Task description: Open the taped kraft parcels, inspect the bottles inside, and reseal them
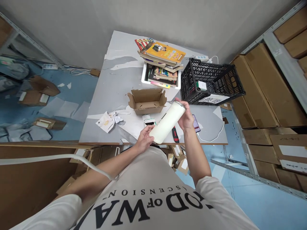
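Observation:
A white cylindrical bottle (168,123) with dark lettering and a silvery end is held at a slant above the front of the table. My left hand (144,139) grips its lower left end, and my right hand (185,118) is wrapped round its upper right end. Just beyond the bottle stands an open cardboard box (147,101) whose visible inside holds nothing. A small green-and-white packet (149,120) lies between box and bottle. Beneath the bottle's right side rests a red-and-black tool (175,135), its kind partly hidden. A phone (196,124) lies beside my right wrist, with a white cable.
Books (165,52) are piled in and above a white bin (144,73) at the back. To its right stands a black plastic crate (213,83). Crumpled paper (106,122) lies at left on the table (96,99). Shelves with cardboard boxes (261,83) line the right side.

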Demonstrator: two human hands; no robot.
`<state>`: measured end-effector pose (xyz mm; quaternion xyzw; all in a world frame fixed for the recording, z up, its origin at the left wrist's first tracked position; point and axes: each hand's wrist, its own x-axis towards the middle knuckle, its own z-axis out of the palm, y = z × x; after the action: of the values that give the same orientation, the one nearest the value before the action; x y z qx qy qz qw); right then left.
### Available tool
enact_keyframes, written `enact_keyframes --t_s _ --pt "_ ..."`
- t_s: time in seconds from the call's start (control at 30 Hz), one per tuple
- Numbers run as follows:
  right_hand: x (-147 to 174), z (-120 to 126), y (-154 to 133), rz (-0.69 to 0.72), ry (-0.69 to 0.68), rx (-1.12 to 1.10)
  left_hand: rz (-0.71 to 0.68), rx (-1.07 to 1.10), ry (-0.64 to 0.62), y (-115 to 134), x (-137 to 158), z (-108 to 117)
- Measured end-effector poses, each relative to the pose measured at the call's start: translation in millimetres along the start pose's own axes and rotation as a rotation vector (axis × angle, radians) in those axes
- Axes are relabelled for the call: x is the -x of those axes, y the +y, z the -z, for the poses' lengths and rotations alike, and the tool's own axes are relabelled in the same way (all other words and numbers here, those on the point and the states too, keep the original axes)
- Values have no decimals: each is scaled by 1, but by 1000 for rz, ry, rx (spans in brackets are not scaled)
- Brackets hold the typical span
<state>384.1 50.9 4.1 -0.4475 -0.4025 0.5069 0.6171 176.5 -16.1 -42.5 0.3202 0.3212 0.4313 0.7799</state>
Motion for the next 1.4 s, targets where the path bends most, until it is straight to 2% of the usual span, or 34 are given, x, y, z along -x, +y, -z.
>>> enact_keyframes --t_s 0.13,0.27,0.4,0.6,0.73,0.8,0.93,1.03,1.1,1.2,1.4 --pt "3 -4 -2 -56 -66 -94 56 35 24 2 0 -1" --pt "4 -5 3 -45 -1 -91 86 42 16 1 -2 0" --pt "0 -4 6 -1 63 -65 2 -89 12 -1 -3 1" --pt "-1 -11 4 -17 145 48 -50 -272 123 -4 -5 0" --pt "3 -11 -5 -35 64 64 -105 -186 170 -6 -6 5" --pt "5 -9 -11 -35 -20 34 -50 -69 158 -5 -5 9" --pt "5 -6 -14 -99 -130 -15 172 117 108 -2 -3 11" --pt "4 -9 -8 -71 -71 -13 269 156 97 -2 -3 9" --pt "3 -11 -4 -41 -21 -18 286 149 85 -2 -3 9" --pt "1 -12 -3 -41 24 -18 229 102 69 -2 -3 8" --pt "-2 -6 -10 -28 95 20 -6 -153 108 -5 -5 11"
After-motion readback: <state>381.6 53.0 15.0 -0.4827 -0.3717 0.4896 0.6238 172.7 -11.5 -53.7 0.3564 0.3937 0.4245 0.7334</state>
